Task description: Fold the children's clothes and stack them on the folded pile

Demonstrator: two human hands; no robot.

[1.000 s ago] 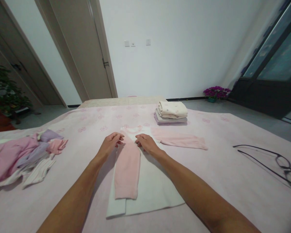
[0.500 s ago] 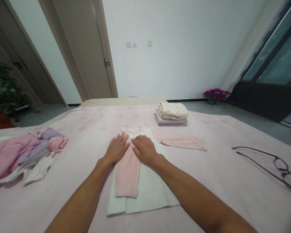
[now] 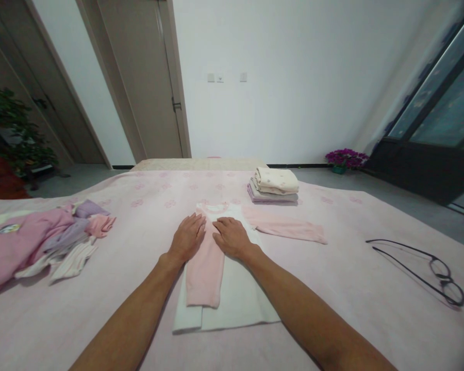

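Observation:
A white child's long-sleeved shirt (image 3: 247, 299) with pink sleeves lies flat on the pink flowered cloth (image 3: 325, 288). Its left sleeve (image 3: 204, 281) is folded over the body and points down toward me, while the right sleeve (image 3: 290, 226) stretches out to the side. My left hand (image 3: 188, 237) rests open on the left shoulder edge of the shirt. Flat on the chest, just beside the folded sleeve, lies my right hand (image 3: 232, 237), also open. Part of the shirt's right side is hidden beneath my right forearm.
Behind the shirt to the right stands a stack of folded clothes (image 3: 276, 183). A loose heap of pink, purple and striped clothes (image 3: 42, 239) lies at the left. Black-framed glasses (image 3: 443, 277) rest at the right. Purple flowers (image 3: 346, 158) stand on the floor beyond.
The camera view has shifted slightly. Both hands stay on the shirt in nearly the same place, with the left hand's fingers drawn closer together.

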